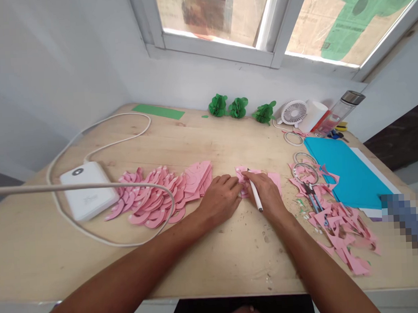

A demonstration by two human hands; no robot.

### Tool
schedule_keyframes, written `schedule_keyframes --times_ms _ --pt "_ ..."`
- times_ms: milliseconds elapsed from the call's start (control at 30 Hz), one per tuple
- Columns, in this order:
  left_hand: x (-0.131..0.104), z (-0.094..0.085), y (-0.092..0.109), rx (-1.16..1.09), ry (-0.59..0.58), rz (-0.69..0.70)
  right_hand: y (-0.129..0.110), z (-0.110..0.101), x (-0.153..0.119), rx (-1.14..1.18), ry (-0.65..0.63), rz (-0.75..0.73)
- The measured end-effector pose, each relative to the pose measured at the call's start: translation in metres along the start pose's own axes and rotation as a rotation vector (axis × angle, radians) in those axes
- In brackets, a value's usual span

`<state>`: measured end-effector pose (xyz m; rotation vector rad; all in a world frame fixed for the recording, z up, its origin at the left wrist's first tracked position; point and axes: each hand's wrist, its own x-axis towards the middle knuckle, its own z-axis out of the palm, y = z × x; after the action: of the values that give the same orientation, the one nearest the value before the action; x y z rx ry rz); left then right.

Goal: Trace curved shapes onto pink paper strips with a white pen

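Note:
My right hand [264,191] is closed round a white marker [255,196], whose upper end rests near pink paper [274,177] on the table. Beside it, my left hand [223,197] lies palm down, fingertips at the left edge of that paper; whether it grips anything is hidden. Just left of my left hand is a stack of pink paper sheets [199,175], followed by a heap of curved pink cutouts [158,195]. Scissors [313,198] lie among pink scraps [347,238] on the right.
A white power bank [89,191] with a looping cable stands left on the wooden table [214,267]. Green paper flowers [238,107], a small fan [293,113] and a bottle [342,111] line the back. A blue folder [348,169] lies at the right.

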<state>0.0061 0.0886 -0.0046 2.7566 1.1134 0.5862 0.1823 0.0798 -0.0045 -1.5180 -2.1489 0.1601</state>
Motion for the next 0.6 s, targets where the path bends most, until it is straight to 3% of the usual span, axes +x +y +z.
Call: schedule_keyframes --times_ms 400,600 --pt "0.0001 0.0009 -0.0004 -0.004 0.014 0.002 0.0005 0.0002 0.0003 -0.012 -0.016 -0.004" --pt "0.0003 -0.0013 0.0005 0.010 -0.019 0.005 -0.0002 -0.0016 0.0002 0.041 0.043 0.047"
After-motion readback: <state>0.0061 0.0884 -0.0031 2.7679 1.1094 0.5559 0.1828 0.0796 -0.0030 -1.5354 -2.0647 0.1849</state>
